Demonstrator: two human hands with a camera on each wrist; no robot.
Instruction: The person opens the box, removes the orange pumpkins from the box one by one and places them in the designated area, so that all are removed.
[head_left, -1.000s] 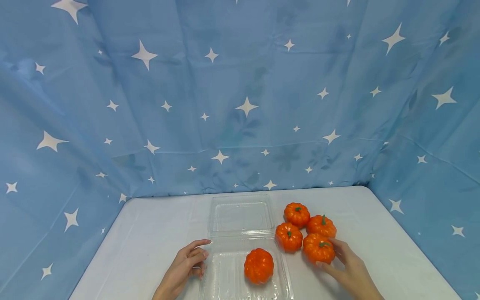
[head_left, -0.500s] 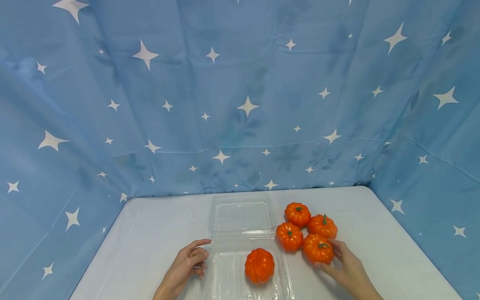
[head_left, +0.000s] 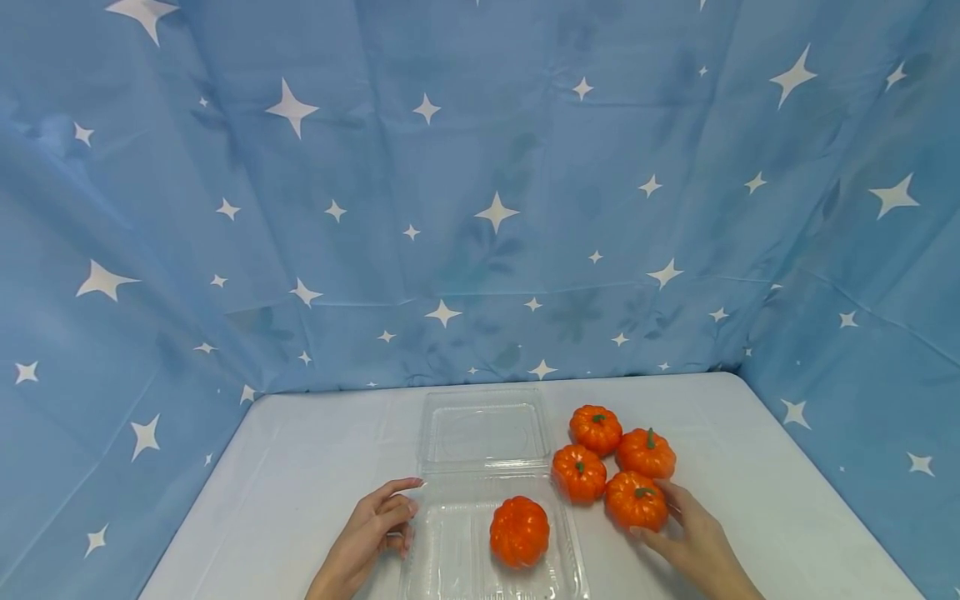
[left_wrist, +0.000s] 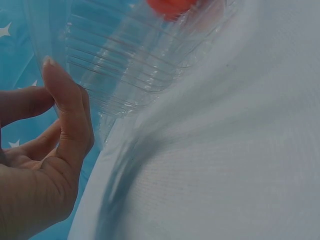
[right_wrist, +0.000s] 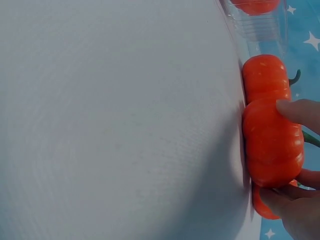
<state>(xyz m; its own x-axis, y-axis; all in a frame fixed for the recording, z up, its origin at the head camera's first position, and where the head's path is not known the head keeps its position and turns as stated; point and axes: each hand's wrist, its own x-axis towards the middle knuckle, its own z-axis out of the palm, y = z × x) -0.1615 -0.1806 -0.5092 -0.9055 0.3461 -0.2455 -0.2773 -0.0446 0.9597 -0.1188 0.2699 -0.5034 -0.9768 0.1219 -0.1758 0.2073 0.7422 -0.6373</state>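
A clear plastic clamshell box lies with its lid folded back on the white table. Inside its base sits one orange toy pumpkin, stem not visible. My left hand pinches the box's left rim between thumb and fingers; the left wrist view shows the ribbed box wall beside that thumb. To the right, my right hand holds the nearest pumpkin between thumb and fingers. In the right wrist view this pumpkin rests on the table.
Three more pumpkins with green stems stand close by: one beside the box, one at the back and one behind the held pumpkin. A blue star-patterned curtain encloses the table's back and sides.
The pumpkin in my right hand has shifted very slightly left and turned a little. My left hand and the box have stayed put.
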